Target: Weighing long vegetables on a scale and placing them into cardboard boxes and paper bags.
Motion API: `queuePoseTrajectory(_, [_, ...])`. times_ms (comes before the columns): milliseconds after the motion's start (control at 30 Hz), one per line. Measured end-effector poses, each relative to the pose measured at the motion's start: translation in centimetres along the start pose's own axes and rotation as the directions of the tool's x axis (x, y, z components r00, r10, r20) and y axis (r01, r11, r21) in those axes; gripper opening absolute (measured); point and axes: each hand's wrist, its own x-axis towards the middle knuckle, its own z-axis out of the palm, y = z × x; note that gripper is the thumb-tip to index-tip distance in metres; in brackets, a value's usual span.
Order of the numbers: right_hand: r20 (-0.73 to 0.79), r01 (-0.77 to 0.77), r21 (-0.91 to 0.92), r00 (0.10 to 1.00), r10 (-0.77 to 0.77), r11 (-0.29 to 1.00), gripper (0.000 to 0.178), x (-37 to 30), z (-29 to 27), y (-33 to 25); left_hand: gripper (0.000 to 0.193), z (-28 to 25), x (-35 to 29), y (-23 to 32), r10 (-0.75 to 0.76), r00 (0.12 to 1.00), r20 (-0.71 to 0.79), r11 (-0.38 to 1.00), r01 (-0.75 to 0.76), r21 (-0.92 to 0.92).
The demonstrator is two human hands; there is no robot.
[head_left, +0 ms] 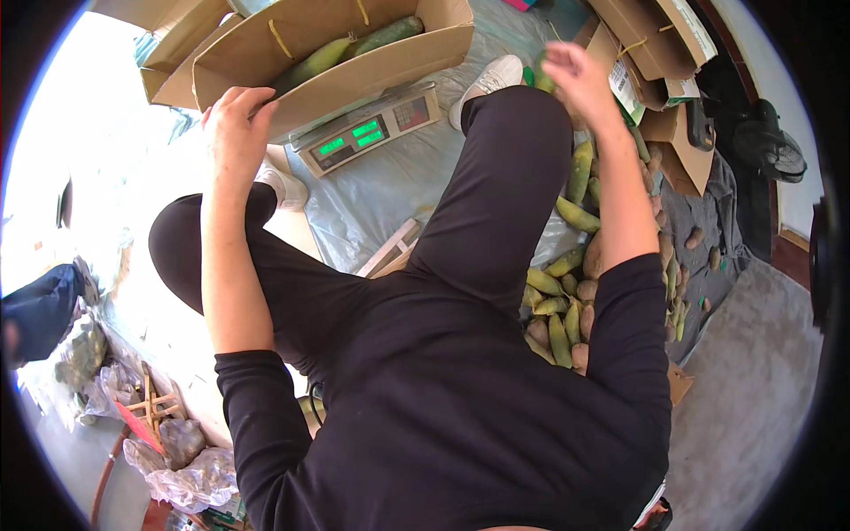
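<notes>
My left hand point(235, 124) is closed at the near left corner of a long open cardboard box point(381, 80), its fingers bent over the rim. Inside the box lie long green radishes point(320, 65), end to end. Under the box sits a digital scale point(367, 134) with lit green figures. Beyond my right knee, my right hand point(580, 80) is smeared by motion. Just beside its fingers is a green vegetable point(543, 76), partly hidden; whether the hand holds it does not show.
Green radishes point(577, 216) and brown, potato-like roots point(592, 257) are heaped along my right side. More cardboard boxes point(651, 40) stand at the far right, near a black fan point(772, 146). Plastic bags point(190, 473) and a small wooden stool point(155, 403) lie at the lower left.
</notes>
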Motion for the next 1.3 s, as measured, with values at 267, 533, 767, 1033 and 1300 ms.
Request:
queuePoseTrajectory(267, [0.100,-0.477,-0.320,0.842,0.530,0.819,0.027,-19.1,4.2,16.8,0.019,-0.5,0.2,0.1,-0.021,1.000,0.000,0.998,0.021,-0.057])
queuePoseTrajectory(533, [0.346,-0.813,0.012,0.549,0.761,0.582,0.028,-40.5,14.5,29.3,0.019,0.1,1.0,1.2,-0.024,0.999,-0.026,0.999,0.024,-0.022])
queuePoseTrajectory(767, [0.453,-0.596,-0.320,0.587,0.671,0.737,0.023,-37.5,15.0,23.9,0.019,-1.0,0.2,-0.8,-0.021,0.996,-0.086,0.999,0.024,0.035])
queuePoseTrajectory(1033, [0.234,-0.537,-0.428,0.711,0.663,0.727,0.033,-36.3,12.1,21.1,0.019,0.2,0.6,0.3,-0.049,0.993,-0.110,0.999,0.047,-0.019])
queuePoseTrajectory(1300, [0.115,-0.581,-0.661,0.546,0.830,0.474,0.029,-36.2,4.9,23.8,0.019,0.0,0.5,0.3,-0.059,0.988,-0.141,0.998,0.059,-0.002])
